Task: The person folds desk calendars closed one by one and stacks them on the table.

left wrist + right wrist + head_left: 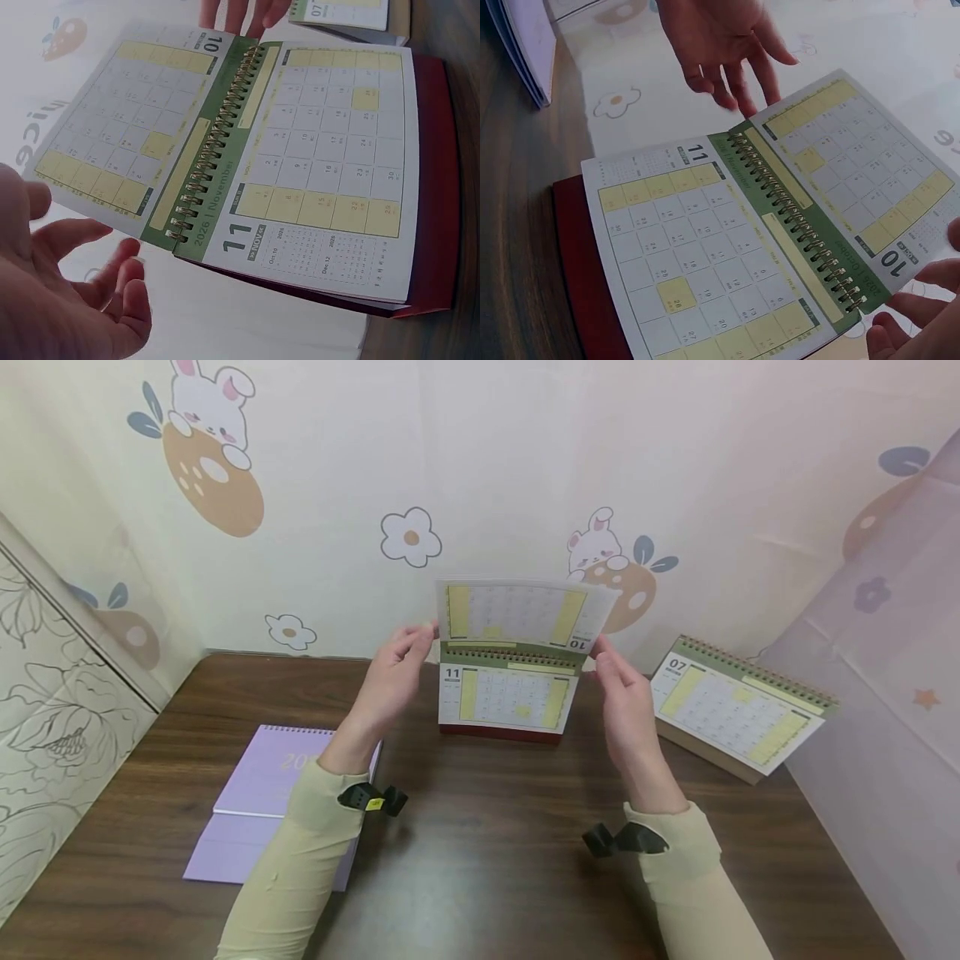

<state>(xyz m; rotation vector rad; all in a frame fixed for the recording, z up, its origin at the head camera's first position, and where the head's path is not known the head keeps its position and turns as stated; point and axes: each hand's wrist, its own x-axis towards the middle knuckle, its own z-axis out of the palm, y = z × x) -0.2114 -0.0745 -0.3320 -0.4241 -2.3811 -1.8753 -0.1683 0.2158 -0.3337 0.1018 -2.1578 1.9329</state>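
A spiral-bound desk calendar point(498, 697) with a dark red base stands at the back of the table, its November 2026 page facing me. Above its rings, the October page point(517, 610) is flipped up and leans away, upside down in the head view. At the left edge is my left hand point(393, 681), its fingers point(735, 82) spread and loosely bent beside the rings. My right hand point(628, 714) is at the opposite edge, fingers point(915, 307) loosely bent close to the October page; its thumb is partly cut off in the right wrist view.
A second desk calendar point(738, 706) showing page 07 stands angled at the right. On the left lies a purple calendar point(247, 777), partly covered by my left forearm. A patterned curtain point(510, 460) hangs directly behind the brown wooden table point(480, 860).
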